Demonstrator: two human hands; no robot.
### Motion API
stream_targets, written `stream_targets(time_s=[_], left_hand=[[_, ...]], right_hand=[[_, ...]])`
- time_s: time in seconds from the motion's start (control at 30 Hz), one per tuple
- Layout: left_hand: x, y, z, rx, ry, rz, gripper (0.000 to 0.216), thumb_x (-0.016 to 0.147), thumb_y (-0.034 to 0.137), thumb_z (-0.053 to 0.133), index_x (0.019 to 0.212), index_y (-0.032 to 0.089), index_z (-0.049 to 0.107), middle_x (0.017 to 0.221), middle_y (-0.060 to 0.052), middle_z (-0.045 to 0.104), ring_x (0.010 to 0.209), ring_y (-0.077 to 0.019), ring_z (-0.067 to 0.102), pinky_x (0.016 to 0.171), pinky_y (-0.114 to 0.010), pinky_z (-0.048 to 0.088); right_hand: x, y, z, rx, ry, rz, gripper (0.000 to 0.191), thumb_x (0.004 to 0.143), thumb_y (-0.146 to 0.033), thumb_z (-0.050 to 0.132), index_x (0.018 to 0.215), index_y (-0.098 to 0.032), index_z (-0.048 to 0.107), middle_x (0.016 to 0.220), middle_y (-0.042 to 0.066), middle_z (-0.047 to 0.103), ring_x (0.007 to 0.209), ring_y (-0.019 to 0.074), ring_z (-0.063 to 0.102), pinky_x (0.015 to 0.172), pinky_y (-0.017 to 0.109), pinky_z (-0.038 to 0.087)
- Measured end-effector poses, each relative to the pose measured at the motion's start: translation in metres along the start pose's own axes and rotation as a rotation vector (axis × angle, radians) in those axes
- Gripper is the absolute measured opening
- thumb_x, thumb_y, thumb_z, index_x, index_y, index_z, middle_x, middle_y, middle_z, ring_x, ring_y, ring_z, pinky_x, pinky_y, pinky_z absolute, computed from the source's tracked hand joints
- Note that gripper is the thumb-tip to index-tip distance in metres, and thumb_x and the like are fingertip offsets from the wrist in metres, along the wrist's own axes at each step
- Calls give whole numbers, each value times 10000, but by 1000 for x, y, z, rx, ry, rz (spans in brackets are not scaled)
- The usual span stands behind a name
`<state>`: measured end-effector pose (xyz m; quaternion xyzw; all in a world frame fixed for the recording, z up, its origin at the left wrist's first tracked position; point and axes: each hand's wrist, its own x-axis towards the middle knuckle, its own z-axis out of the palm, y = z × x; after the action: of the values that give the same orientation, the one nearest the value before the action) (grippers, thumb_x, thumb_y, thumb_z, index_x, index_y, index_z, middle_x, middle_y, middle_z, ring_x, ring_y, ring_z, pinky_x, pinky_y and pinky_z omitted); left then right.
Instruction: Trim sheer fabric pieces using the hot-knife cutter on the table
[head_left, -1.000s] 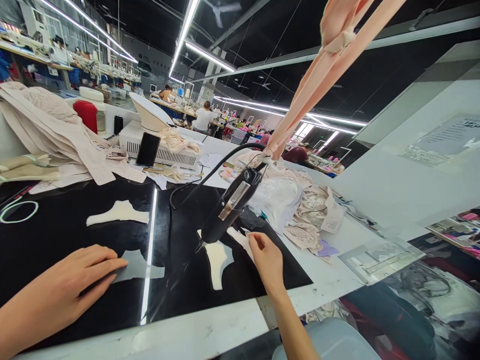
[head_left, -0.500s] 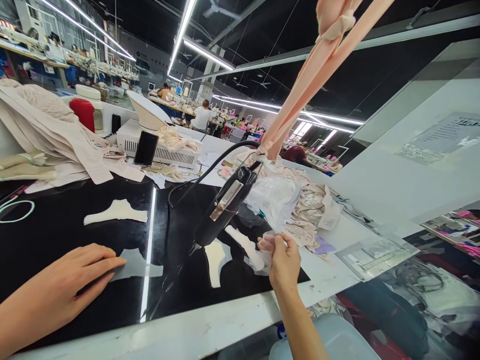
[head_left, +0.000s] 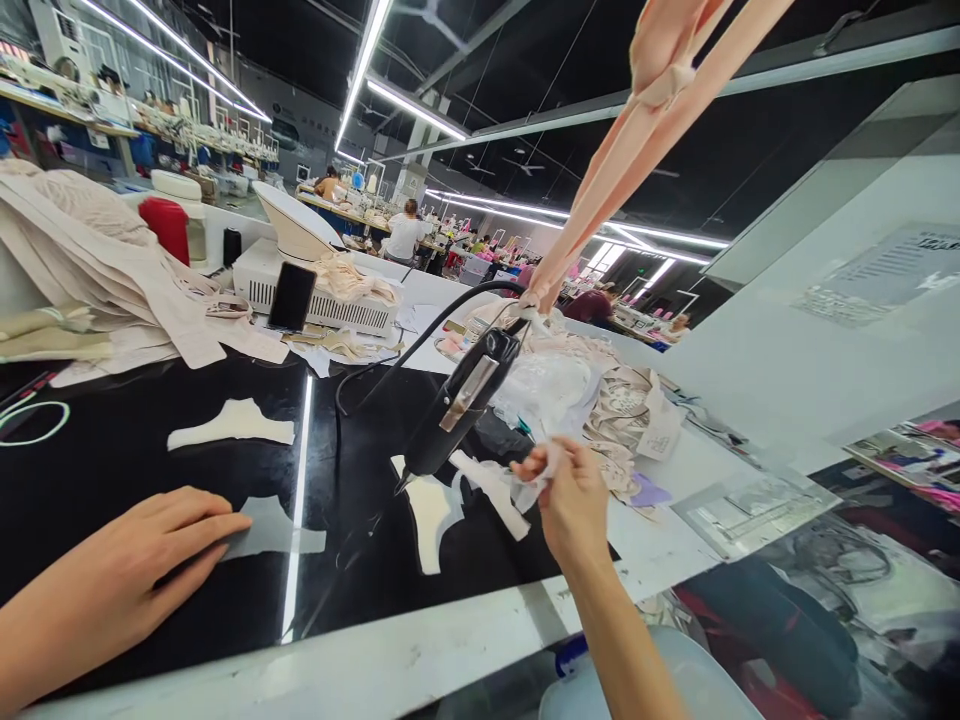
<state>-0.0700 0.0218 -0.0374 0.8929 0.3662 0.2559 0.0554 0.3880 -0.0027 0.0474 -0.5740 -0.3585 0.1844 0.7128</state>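
Observation:
My left hand lies flat on the black glossy table top, its fingertips on the edge of a pale cut fabric piece. My right hand is raised a little above the table, its fingers pinched on a thin white fabric scrap. Just left of that hand a black corded hand tool hangs tilted from a peach fabric strap, tip pointing down at another cream fabric piece. A third cut piece lies farther back.
Stacked beige fabric fills the back left, with a red cup and a white machine with a phone leaning on it. A heap of lace pieces lies right of the tool. People work at distant tables.
My right hand has left the table by the cream piece, moved right and up, and now pinches a white scrap. The hanging tool swung slightly. My left hand stayed put.

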Motion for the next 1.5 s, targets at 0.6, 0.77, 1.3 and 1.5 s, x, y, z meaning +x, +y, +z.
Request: stream_targets(time_s=[0.6,0.77,1.3,1.5], left_hand=[[-3,-9,1,39,-29,8,320,944,332,588,1240,361,709,1197,-4,721,1084,-201,699,989,-298,557],[14,23,1,-44,-3,102,314,921,296,622,1202,397,718,1192,21,732,1079,-190,712,979,-266,567],[187,230,81,-835,-305,72,286,849,155,603,1077,228,760,1583,-109,374,753,-117,680,774,-278,571],[198,230,96,-773,-295,84,254,905,146,505,979,186,745,1040,-74,676,890,-192,647,851,-289,511]], right_hand=[[11,-1,-11,73,-48,75,318,972,-338,643,1239,-167,611,1208,83,654,992,214,678,835,410,595],[0,-1,-12,119,-68,90,298,971,-330,646,1216,-163,620,1183,77,662,971,206,681,821,399,598],[-34,6,-18,225,-51,184,294,967,-325,651,1212,-164,623,1185,77,661,976,208,680,824,400,597],[-34,8,-25,266,-11,175,299,967,-325,651,1216,-164,623,1200,80,658,996,214,678,843,413,593]])
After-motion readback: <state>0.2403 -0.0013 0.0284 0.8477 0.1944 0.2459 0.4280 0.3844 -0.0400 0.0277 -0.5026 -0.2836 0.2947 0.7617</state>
